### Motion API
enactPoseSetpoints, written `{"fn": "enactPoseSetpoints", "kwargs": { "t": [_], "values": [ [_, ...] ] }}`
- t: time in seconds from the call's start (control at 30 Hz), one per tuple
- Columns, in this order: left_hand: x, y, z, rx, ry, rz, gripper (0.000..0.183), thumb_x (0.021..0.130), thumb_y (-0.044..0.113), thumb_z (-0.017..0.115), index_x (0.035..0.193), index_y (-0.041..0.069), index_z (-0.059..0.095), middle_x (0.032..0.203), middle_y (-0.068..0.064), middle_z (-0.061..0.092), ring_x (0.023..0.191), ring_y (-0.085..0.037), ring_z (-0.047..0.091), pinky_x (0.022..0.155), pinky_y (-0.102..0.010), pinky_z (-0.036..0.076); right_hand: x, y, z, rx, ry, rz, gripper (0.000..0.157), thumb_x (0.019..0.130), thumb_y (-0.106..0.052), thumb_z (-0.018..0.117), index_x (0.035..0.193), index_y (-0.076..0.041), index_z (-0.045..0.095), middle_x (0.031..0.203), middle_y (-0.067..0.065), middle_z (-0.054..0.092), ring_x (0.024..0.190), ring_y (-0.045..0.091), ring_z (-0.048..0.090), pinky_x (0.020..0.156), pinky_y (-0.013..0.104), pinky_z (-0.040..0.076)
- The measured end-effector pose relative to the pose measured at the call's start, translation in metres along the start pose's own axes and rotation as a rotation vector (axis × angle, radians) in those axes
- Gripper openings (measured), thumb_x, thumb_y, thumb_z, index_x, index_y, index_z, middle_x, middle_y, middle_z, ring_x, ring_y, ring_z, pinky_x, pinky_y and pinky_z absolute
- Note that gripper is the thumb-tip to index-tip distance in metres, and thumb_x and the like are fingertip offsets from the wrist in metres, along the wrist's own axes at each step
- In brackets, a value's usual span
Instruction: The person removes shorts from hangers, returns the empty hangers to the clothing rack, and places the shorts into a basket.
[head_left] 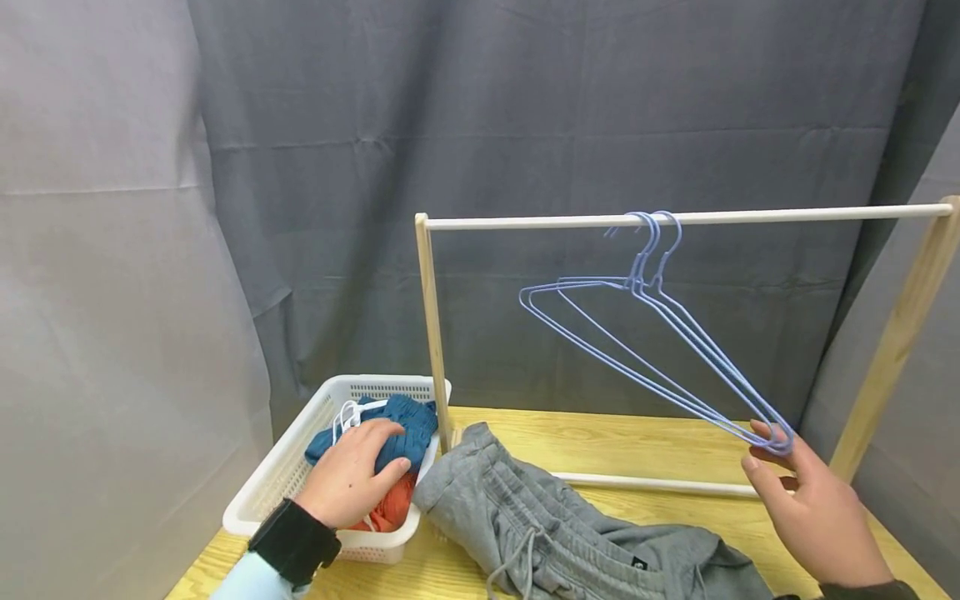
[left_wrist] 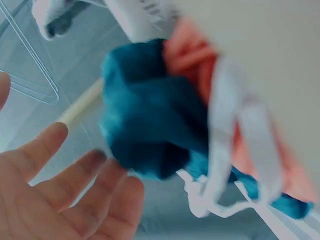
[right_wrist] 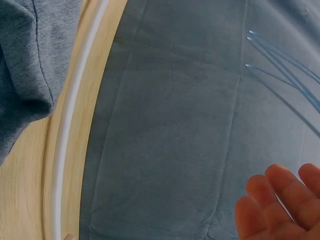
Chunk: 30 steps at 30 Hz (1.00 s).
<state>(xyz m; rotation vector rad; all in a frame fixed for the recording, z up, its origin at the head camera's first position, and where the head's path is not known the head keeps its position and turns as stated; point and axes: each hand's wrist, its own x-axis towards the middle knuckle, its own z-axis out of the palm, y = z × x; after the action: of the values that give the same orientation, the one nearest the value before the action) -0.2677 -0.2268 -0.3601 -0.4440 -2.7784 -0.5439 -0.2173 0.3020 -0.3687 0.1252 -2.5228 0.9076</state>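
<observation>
My left hand [head_left: 352,479] is over the white basket with fingers spread, close to a teal garment [head_left: 408,425] that has white drawstrings. The left wrist view shows that bunched teal garment [left_wrist: 150,110] by the fingertips; whether they touch is unclear. An orange garment [head_left: 393,507] lies below it in the basket. My right hand [head_left: 821,504] is at the lower right corner of several blue wire hangers [head_left: 720,358], fingertips at the wires and thumb apart. Grey drawstring pants [head_left: 555,521] lie on the table between the hands.
The hangers hang from the white bar [head_left: 510,223] of a wooden-post rack [head_left: 431,325]. A lower white rod [head_left: 660,483] runs behind the pants. The white basket [head_left: 258,492] stands left of the rack on the wooden table [head_left: 517,421]. Grey curtain [head_left: 487,100] surrounds the back.
</observation>
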Motion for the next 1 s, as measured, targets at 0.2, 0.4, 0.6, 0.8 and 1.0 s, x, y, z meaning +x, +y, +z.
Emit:
{"fn": "enactPoseSetpoints", "kwargs": {
  "t": [0.2, 0.4, 0.6, 0.8, 1.0],
  "values": [
    [-0.013, -0.026, -0.004, 0.061, 0.067, -0.028, 0.052, 0.095, 0.036, 0.069, 0.137, 0.007, 0.059, 0.146, -0.021, 0.050, 0.133, -0.042, 0.047, 0.107, -0.062, 0.035, 0.000, 0.006, 0.010, 0.040, 0.111, -0.124, 0.040, 0.100, -0.020, 0.064, 0.139, -0.009, 0.057, 0.123, -0.026, 0.052, 0.101, -0.021, 0.046, 0.074, 0.006, 0.040],
    [-0.031, -0.060, -0.005, 0.135, 0.104, -0.102, 0.056, 0.094, 0.037, 0.070, 0.137, 0.004, 0.059, 0.142, -0.025, 0.052, 0.129, -0.046, 0.048, 0.101, -0.069, 0.037, -0.002, 0.006, 0.010, -0.004, 0.104, -0.094, 0.037, 0.100, -0.024, 0.066, 0.134, -0.014, 0.059, 0.112, -0.031, 0.052, 0.088, -0.018, 0.053, 0.068, 0.010, 0.044],
    [-0.043, -0.090, -0.003, 0.132, 0.078, -0.204, 0.062, 0.097, 0.045, 0.064, 0.140, 0.002, 0.054, 0.145, -0.031, 0.046, 0.131, -0.051, 0.042, 0.101, -0.074, 0.031, -0.003, 0.006, 0.012, 0.013, 0.071, -0.092, 0.040, 0.100, -0.022, 0.065, 0.138, -0.013, 0.057, 0.117, -0.026, 0.059, 0.082, -0.009, 0.060, 0.065, 0.015, 0.046],
    [-0.049, -0.104, 0.001, 0.125, 0.057, -0.263, 0.067, 0.097, 0.050, 0.060, 0.141, 0.000, 0.052, 0.147, -0.034, 0.041, 0.132, -0.054, 0.038, 0.102, -0.075, 0.027, -0.003, 0.004, 0.013, -0.020, 0.009, -0.038, 0.047, 0.102, -0.029, 0.061, 0.145, -0.010, 0.054, 0.128, 0.018, 0.064, 0.080, -0.008, 0.058, 0.062, 0.024, 0.046],
    [-0.051, -0.110, 0.005, 0.131, 0.046, -0.294, 0.068, 0.097, 0.051, 0.060, 0.141, -0.001, 0.052, 0.148, -0.034, 0.040, 0.133, -0.055, 0.037, 0.103, -0.074, 0.024, -0.004, 0.004, 0.016, -0.033, 0.017, -0.054, 0.050, 0.100, -0.026, 0.065, 0.145, -0.007, 0.053, 0.121, 0.000, 0.066, 0.079, -0.006, 0.060, 0.063, 0.024, 0.047]
  ]
}}
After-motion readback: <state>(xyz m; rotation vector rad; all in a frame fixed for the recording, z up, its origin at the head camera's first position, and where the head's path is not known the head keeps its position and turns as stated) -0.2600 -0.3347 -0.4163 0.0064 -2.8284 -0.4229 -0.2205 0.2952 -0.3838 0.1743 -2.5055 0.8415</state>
